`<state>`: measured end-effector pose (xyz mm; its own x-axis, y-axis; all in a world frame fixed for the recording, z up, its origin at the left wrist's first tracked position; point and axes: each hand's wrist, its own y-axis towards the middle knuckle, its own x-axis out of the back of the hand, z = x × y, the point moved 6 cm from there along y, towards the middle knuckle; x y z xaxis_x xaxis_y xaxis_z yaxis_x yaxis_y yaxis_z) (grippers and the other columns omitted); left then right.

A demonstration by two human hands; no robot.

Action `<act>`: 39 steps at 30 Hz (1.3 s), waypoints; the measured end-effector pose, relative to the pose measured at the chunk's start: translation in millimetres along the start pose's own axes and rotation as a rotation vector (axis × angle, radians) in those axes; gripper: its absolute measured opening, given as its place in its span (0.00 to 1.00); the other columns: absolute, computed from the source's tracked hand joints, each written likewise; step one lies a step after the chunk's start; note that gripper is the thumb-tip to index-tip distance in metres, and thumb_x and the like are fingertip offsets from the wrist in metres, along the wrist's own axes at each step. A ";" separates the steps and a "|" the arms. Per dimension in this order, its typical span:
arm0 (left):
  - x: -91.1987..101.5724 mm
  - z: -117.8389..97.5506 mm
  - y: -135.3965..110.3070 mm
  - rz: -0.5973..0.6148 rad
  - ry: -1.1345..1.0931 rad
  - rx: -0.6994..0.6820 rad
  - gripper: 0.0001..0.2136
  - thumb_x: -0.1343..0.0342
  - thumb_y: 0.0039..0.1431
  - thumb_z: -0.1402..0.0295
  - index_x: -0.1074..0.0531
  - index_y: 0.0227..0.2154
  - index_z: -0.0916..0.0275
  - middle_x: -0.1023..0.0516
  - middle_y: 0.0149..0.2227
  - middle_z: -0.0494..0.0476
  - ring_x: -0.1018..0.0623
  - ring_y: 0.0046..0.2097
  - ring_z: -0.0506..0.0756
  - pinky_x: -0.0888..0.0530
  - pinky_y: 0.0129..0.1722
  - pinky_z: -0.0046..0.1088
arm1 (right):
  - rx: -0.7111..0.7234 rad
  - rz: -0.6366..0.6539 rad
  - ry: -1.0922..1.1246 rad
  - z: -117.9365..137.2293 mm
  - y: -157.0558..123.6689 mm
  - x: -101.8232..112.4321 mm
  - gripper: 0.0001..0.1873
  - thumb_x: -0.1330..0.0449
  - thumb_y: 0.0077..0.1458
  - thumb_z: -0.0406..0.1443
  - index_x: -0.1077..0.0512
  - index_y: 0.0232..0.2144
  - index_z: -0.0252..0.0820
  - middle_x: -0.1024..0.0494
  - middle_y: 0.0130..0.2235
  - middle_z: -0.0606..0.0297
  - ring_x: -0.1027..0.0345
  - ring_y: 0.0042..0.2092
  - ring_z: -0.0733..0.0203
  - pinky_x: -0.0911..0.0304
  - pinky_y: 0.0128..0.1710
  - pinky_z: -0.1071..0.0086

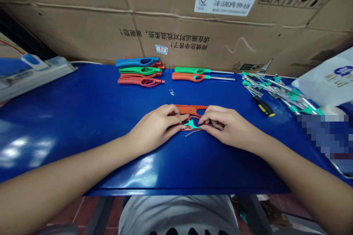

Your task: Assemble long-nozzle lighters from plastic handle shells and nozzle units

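Note:
Two orange lighter casing halves lie between my hands near the middle of the table. The far half (188,109) shows its trigger opening. In the near half sits a teal trigger piece (192,124), with thin wires around it and a clear thin tube (191,133) sticking out toward me. My left hand (162,123) is closed, its thumb and index finger pinching the left part of the near half. Closed too, my right hand (224,123) pinches at that half's right part beside the trigger piece. Its fingers partly hide the casing there.
Assembled-looking lighters (193,76) with metal tubes and a stack of colored lighter casings (140,80) lie behind. Metal tubes with teal parts (286,93) and a screwdriver (263,106) are at right. A power strip (35,77) stands left; a cardboard box (96,33) forms the back.

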<state>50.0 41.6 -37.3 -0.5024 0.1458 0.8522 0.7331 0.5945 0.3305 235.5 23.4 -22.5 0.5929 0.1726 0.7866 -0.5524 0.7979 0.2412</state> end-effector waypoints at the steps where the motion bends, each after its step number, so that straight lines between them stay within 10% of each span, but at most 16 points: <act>1: 0.6 -1.2 -0.1 0.000 0.015 -0.004 0.14 0.45 0.69 0.66 0.24 0.54 0.60 0.24 0.45 0.60 0.23 0.45 0.57 0.24 0.45 0.36 | 0.000 0.003 -0.002 -0.2 -0.2 0.0 0.05 0.39 0.61 0.28 0.23 0.38 0.39 0.30 0.34 0.66 0.42 0.27 0.71 0.44 0.27 0.74; 18: 12.0 -12.4 -6.4 0.059 0.044 0.006 0.15 0.47 0.70 0.66 0.26 0.55 0.60 0.21 0.51 0.60 0.25 0.50 0.60 0.27 0.50 0.40 | -0.346 -0.298 -0.386 -70.9 -8.4 64.2 0.15 0.46 0.57 0.33 0.24 0.44 0.39 0.23 0.36 0.60 0.33 0.29 0.60 0.35 0.32 0.65; 27: 11.2 -19.0 -6.6 0.088 0.005 -0.059 0.15 0.48 0.69 0.73 0.29 0.57 0.58 0.20 0.53 0.55 0.24 0.51 0.59 0.28 0.52 0.39 | -0.786 -0.313 -0.754 -126.2 -34.9 113.5 0.19 0.43 0.56 0.36 0.25 0.49 0.38 0.26 0.50 0.45 0.33 0.53 0.37 0.37 0.51 0.50; 39: 9.3 -17.7 -6.5 0.064 -0.035 -0.088 0.14 0.47 0.70 0.71 0.28 0.56 0.59 0.20 0.54 0.55 0.23 0.50 0.58 0.27 0.53 0.39 | -0.991 -0.233 -0.651 -147.0 -50.8 133.6 0.09 0.38 0.52 0.36 0.20 0.36 0.43 0.17 0.37 0.58 0.25 0.37 0.52 0.38 0.32 0.65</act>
<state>48.6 25.0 -24.4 -0.4680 0.2091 0.8586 0.8004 0.5121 0.3116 428.9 90.8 -13.2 0.0542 -0.1296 0.9901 0.3865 0.9170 0.0989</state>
